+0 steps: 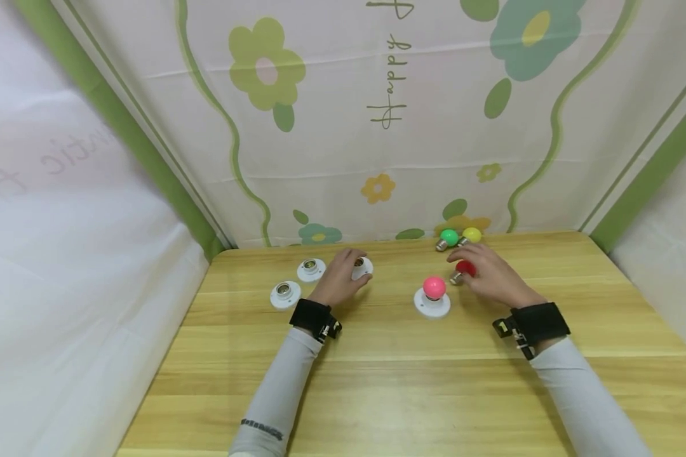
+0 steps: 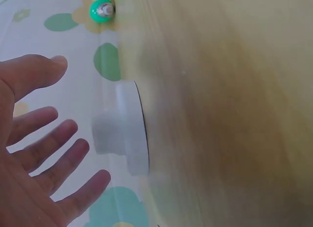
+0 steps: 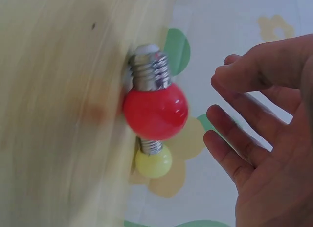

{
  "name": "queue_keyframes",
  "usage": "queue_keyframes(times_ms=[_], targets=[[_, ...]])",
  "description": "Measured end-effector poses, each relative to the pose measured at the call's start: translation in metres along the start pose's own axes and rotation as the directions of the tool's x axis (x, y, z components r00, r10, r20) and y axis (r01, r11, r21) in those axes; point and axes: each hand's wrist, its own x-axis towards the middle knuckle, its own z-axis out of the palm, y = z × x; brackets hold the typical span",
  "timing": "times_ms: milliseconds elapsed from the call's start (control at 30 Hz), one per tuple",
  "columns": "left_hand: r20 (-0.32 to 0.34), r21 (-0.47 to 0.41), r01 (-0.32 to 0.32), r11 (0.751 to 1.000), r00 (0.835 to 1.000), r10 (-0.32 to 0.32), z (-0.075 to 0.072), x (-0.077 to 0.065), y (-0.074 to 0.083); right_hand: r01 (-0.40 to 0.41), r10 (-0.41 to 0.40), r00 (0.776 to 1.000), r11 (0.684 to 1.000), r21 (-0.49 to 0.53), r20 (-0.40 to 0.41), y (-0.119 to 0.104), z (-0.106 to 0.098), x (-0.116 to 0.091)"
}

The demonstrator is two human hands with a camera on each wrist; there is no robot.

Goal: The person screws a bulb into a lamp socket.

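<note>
My left hand (image 1: 343, 274) hovers with straight, spread fingers over a white lamp socket (image 1: 363, 267) at the back of the wooden table (image 1: 377, 381). In the left wrist view the left hand (image 2: 46, 139) stays a little apart from that socket (image 2: 126, 134). My right hand (image 1: 484, 271) reaches over a red bulb (image 1: 465, 269) lying on its side. The right wrist view shows the right hand (image 3: 254, 134) open, with a gap to the red bulb (image 3: 155, 107). A pink bulb (image 1: 434, 287) stands in a white socket (image 1: 431, 306) between my hands.
Two empty white sockets (image 1: 311, 270) (image 1: 285, 294) sit left of my left hand. A green bulb (image 1: 448, 238) and a yellow bulb (image 1: 471, 235) lie at the table's back edge against the flowered cloth wall (image 1: 377, 127). White cloth closes both sides.
</note>
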Motion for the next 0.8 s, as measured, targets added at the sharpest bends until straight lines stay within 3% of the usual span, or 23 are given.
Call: queue_keyframes(times_ms=[200,800], targets=[[0.014,-0.028,0.047,0.999,0.999,-0.047,0.002,0.004,-0.008,-0.007,0.007,1.000,1.000,-0.007,-0.003,0.008,0.002,-0.001],[0.135,-0.050,0.173,0.984,0.977,-0.165,0.006,0.015,-0.024,-0.070,0.068,0.993,0.997,0.021,0.098,0.019,0.009,-0.003]])
